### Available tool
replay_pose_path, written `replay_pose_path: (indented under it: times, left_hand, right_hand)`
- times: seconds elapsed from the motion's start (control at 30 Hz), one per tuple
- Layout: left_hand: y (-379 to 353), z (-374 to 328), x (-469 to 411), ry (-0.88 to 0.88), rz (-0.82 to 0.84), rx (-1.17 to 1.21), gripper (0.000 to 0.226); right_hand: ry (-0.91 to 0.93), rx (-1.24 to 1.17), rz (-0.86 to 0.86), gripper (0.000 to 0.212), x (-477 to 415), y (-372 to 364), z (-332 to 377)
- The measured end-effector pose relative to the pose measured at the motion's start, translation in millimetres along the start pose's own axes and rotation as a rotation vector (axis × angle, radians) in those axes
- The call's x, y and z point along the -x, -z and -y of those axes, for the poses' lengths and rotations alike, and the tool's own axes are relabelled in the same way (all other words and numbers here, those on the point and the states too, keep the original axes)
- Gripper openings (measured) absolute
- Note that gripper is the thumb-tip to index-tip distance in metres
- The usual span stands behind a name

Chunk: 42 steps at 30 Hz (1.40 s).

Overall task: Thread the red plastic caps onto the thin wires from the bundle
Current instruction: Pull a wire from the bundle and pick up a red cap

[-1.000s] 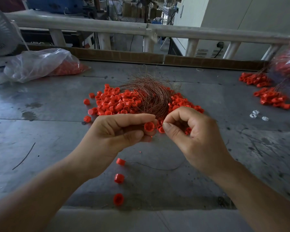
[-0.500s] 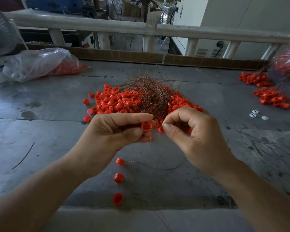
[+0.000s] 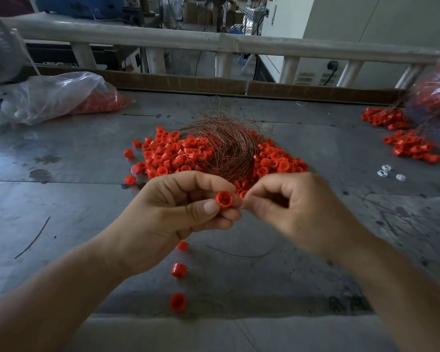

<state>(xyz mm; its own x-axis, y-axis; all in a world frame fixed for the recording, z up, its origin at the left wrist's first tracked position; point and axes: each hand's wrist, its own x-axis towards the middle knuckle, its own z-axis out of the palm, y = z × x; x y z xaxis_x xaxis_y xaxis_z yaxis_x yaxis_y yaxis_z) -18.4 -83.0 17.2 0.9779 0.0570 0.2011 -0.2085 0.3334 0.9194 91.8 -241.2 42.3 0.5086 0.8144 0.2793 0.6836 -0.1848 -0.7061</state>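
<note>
My left hand point(image 3: 178, 209) pinches a red plastic cap point(image 3: 224, 199) between thumb and fingers, its open side turned toward me. My right hand point(image 3: 287, 207) sits just to its right, fingertips pinched on a thin wire whose end shows faintly next to the cap. Behind both hands lies a bundle of thin copper-coloured wires point(image 3: 226, 146) on top of a pile of loose red caps point(image 3: 173, 156). Three caps with wires through them point(image 3: 179, 270) lie on the table below my left hand.
The grey metal table point(image 3: 61, 199) carries a clear plastic bag of red caps point(image 3: 61, 97) at the back left and finished caps on wires point(image 3: 404, 141) at the right. Small white parts point(image 3: 389, 174) lie nearby. A loose wire piece point(image 3: 33, 237) lies at the left. A railing point(image 3: 214, 44) runs along the back.
My left hand has turned the cap slightly so its opening faces me more. My right hand has closed in until its fingertips are next to the cap.
</note>
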Motion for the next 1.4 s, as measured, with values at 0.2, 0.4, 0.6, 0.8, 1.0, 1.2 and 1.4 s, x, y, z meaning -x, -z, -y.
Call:
replay_pose_path:
  times: [0.2,0.4,0.6,0.8,1.0,1.2,1.4]
  left_hand:
    - [1.1,1.1,-0.7,0.127,0.036,0.022,0.021]
    - [0.2,2.4,1.7,0.170,0.029,0.003,0.020]
    - [-0.8,2.4,2.3,0.180,0.024,-0.023,0.019]
    - [-2.4,1.3,2.4,0.188,-0.011,-0.055,0.019]
    - [-2.8,2.1,1.8,0.188,-0.057,-0.087,0.021]
    - [-3.5,1.5,1.7,0.183,-0.076,-0.133,0.024]
    - [-3.6,0.6,0.9,0.185,-0.070,-0.149,0.024]
  right_hand:
    - [-0.345,0.123,0.066,0.030,-9.5,30.4,-28.9]
    - [-0.216,0.395,-0.046,0.006,-17.6,8.2,-42.2]
    - [-0.192,0.503,-0.004,0.015,-18.4,-4.8,-48.9]
    - [-0.211,0.372,-0.056,0.011,-19.8,-1.5,-47.8]
    - [-0.277,-0.569,-0.070,0.017,-12.2,7.4,-20.6]
    - [-0.281,-0.688,0.010,0.005,-10.0,0.7,-11.3]
    - [-0.229,-0.680,-0.006,0.019,-8.5,-3.5,-12.1]
